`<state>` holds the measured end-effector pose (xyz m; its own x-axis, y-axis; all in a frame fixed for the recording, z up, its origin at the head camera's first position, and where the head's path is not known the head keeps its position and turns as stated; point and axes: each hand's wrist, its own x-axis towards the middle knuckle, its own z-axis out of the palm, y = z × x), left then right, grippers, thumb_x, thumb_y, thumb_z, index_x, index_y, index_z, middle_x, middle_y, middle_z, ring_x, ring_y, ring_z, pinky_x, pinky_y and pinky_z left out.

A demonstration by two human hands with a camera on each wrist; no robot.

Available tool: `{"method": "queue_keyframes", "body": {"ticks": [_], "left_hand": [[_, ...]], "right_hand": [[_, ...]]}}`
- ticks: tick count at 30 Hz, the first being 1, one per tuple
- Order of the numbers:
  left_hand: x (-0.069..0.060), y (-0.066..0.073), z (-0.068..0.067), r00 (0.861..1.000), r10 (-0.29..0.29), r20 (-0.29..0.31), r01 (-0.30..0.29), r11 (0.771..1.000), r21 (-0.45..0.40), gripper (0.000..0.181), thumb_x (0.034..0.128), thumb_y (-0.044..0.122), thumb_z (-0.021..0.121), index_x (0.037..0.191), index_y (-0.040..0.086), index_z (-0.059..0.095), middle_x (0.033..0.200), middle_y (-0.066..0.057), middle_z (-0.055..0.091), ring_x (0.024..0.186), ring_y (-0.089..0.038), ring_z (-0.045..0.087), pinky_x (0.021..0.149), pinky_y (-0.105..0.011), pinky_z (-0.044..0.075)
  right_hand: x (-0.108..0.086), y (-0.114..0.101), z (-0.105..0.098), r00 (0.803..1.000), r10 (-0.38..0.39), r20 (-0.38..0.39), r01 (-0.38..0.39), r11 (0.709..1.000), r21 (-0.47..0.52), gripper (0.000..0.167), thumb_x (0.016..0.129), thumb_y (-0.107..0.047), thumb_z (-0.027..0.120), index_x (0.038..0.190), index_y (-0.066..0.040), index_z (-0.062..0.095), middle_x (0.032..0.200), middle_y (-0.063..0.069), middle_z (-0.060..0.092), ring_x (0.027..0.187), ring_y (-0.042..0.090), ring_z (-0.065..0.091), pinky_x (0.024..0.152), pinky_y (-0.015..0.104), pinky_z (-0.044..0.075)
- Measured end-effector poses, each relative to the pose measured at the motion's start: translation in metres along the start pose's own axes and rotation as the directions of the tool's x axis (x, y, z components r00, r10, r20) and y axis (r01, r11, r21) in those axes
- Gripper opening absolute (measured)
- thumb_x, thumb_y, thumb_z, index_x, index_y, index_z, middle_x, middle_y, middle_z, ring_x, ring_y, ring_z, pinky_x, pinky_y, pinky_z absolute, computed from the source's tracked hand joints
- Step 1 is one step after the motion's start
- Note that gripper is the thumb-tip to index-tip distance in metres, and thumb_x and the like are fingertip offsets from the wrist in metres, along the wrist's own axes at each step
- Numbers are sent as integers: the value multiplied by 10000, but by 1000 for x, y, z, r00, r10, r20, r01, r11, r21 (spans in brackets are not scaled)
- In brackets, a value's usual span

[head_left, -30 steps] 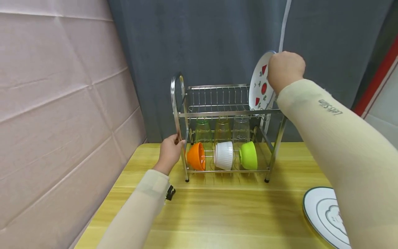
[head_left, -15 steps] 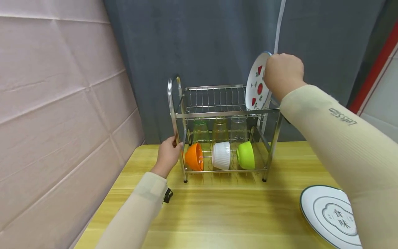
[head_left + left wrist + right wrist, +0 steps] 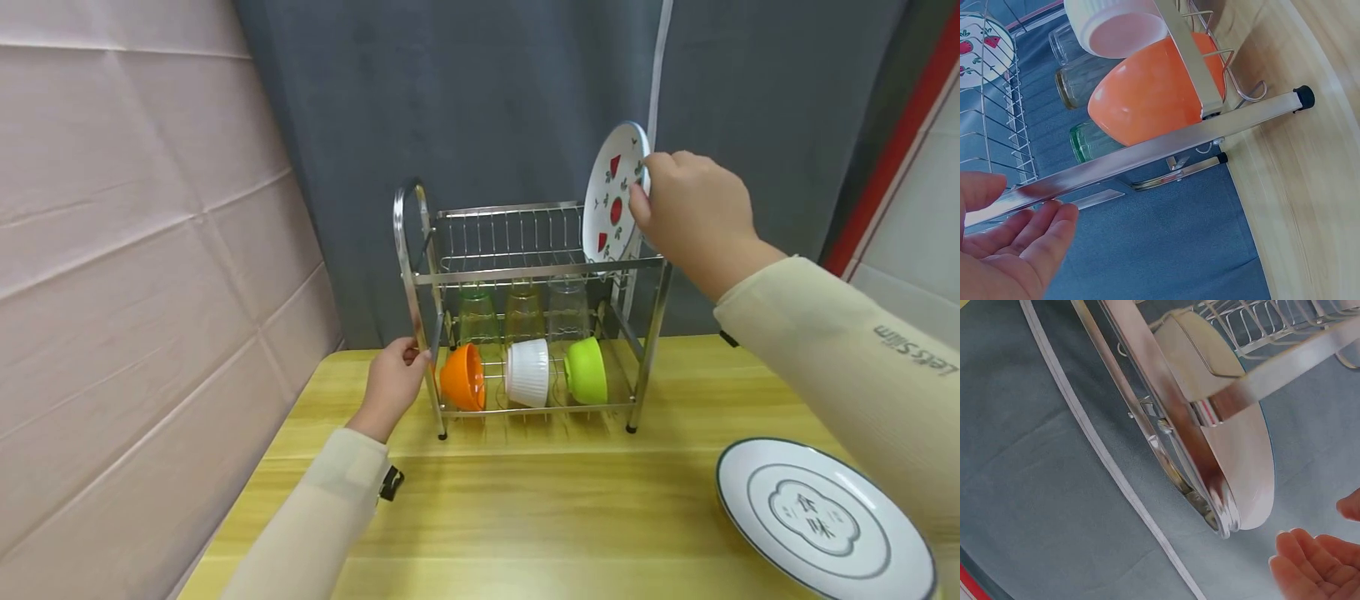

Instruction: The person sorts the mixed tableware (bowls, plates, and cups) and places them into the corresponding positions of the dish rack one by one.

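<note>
A two-tier metal dish rack (image 3: 525, 273) stands on the table. My left hand (image 3: 393, 379) holds its left front post, thumb on one side and fingers on the other in the left wrist view. A white plate (image 3: 609, 204) with red fruit prints stands on edge at the right end of the upper tier. My right hand (image 3: 697, 204) is beside that plate's right edge; the right wrist view shows its fingers (image 3: 1300, 562) spread from the thumb, holding nothing and apart from the plate. An orange bowl (image 3: 1141, 94) sits close to my left hand.
A white bowl (image 3: 527, 372) and a green bowl (image 3: 587, 371) lie tilted on the lower tier, with several upside-down glasses (image 3: 523, 315) behind. Another white plate (image 3: 817, 517) lies on the table (image 3: 570, 508) at right. A grey curtain (image 3: 480, 100) hangs behind.
My right hand has loosened from the printed plate and moved slightly down and away; the plate stays upright. My left hand keeps its place on the post. More of the table plate shows.
</note>
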<state>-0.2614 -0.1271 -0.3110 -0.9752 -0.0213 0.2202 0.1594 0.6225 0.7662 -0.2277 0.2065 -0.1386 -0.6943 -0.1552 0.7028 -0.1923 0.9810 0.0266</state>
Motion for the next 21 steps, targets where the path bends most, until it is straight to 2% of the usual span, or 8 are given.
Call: {"method": "queue_keyframes", "body": {"ticks": [5, 11, 14, 18, 21], "left_hand": [[-4, -2, 0, 1000, -1, -14, 1, 1000, -11, 440, 996, 204, 534, 1360, -38, 477, 1225, -215, 591, 1120, -335, 566, 908, -468, 495], [-15, -2, -1, 999, 3, -33, -3, 1000, -14, 444, 994, 204, 541, 1371, -17, 467, 1237, -203, 580, 1157, -334, 550, 935, -472, 479], [-22, -1, -3, 999, 19, -42, -19, 1000, 6, 449, 994, 214, 540, 1376, -9, 460, 1264, -203, 568, 1196, -343, 530, 972, -498, 455], [-30, 3, -3, 998, 37, -42, -36, 999, 9, 453, 989, 215, 550, 1378, 2, 458, 1293, -196, 550, 1218, -350, 511, 1004, -513, 428], [-35, 6, -1, 997, 60, -40, -59, 998, 6, 450, 980, 201, 569, 1368, -3, 468, 1299, -190, 544, 1219, -342, 504, 1029, -493, 412]], "right_hand": [[-20, 3, 0, 996, -40, -76, 44, 998, 49, 344, 964, -189, 552, 1140, 105, 582, 995, 277, 633, 762, 366, 579, 548, 494, 505], [-44, 7, 1, 997, -42, -64, 49, 992, 113, 370, 947, -167, 592, 1224, 78, 572, 1118, 278, 632, 829, 372, 616, 661, 525, 540], [-56, 12, 4, 996, -45, -75, 54, 990, 129, 357, 937, -150, 606, 1217, 71, 580, 1137, 268, 637, 876, 380, 630, 696, 532, 540], [-71, 22, 8, 999, -8, -44, 14, 990, 138, 352, 935, -141, 604, 1222, 62, 581, 1167, 267, 629, 979, 410, 618, 755, 554, 522], [-83, 31, 11, 999, 42, 11, -43, 989, 138, 376, 946, -154, 588, 1258, 54, 565, 1201, 273, 610, 1036, 428, 593, 787, 573, 501]]}}
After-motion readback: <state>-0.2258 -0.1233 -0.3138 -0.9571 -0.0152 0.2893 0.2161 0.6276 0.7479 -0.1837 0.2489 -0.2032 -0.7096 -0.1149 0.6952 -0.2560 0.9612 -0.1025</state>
